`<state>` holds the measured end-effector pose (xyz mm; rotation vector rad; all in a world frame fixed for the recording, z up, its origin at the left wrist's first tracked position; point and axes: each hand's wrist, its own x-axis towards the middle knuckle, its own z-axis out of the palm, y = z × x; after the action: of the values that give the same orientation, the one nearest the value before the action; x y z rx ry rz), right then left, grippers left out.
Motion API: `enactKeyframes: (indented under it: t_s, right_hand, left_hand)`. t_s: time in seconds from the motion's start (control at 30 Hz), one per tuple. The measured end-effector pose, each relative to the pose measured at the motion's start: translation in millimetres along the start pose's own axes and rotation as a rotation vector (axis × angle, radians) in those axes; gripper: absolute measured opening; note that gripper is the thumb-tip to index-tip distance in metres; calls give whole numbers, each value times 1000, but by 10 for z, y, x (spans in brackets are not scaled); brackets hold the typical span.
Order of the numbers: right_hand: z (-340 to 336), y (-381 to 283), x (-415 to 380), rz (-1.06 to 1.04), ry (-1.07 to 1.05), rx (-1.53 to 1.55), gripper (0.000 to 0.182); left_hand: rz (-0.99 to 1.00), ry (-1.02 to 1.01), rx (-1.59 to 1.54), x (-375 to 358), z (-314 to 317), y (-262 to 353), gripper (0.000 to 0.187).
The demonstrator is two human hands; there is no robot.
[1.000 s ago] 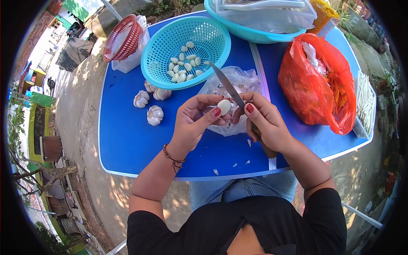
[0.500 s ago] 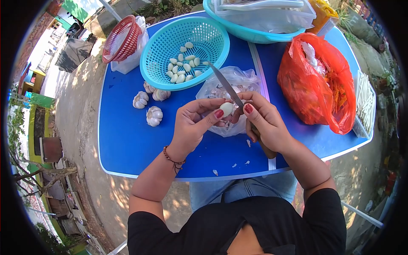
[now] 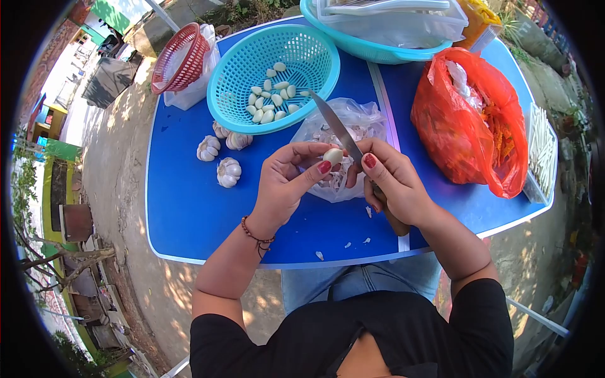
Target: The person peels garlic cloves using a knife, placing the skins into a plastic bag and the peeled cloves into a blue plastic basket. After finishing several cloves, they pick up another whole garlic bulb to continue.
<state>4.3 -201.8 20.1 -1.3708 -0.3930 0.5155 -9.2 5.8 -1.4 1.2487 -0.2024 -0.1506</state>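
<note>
A pale garlic clove (image 3: 333,156) is pinched between the thumb and fingers of my left hand (image 3: 293,173). My right hand (image 3: 392,178) grips a knife (image 3: 338,128) by its brown handle, with the blade slanting up and to the left just beside the clove. Beneath both hands lies a clear plastic bag (image 3: 368,120) with garlic skins in it. Several peeled cloves (image 3: 277,99) rest in a turquoise basket (image 3: 220,75) beyond my left hand. Whole garlic bulbs (image 3: 229,172) sit on the blue table (image 3: 189,217) to the left.
An orange-red plastic bag (image 3: 441,138) stands on the right, beside a clear box of white sticks (image 3: 541,142). At the back is a turquoise basin (image 3: 378,53) holding clear containers. A small red basket (image 3: 179,60) stands back left. Bits of skin (image 3: 319,256) lie near the front edge.
The clove has turned and shifted slightly left in my left hand's fingers. My right hand and the knife have barely moved, the blade now a little apart from the clove.
</note>
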Motion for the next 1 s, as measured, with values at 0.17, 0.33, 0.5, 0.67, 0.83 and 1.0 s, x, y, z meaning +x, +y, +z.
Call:
enactKeyframes:
  t_s: [0.17, 0.33, 0.5, 0.67, 0.83, 1.0]
  right_hand:
    - [5, 23, 5, -21, 9, 28, 28]
    - [13, 10, 5, -6, 31, 46, 27]
    - [21, 23, 1, -13, 38, 33, 28]
    - [30, 10, 0, 13, 43, 48, 29]
    - [27, 18, 7, 8, 43, 45, 30]
    - [-1, 22, 13, -23, 52, 51, 32]
  left_hand:
    - [-6, -54, -64, 5, 1, -5, 26]
    - [22, -142, -63, -3, -4, 0, 24]
    - [73, -169, 120, -13, -7, -15, 24]
    - [67, -175, 197, -27, 30, 2, 27]
    - [30, -142, 163, -38, 33, -14, 28]
    - [58, -61, 198, -22, 50, 5, 31]
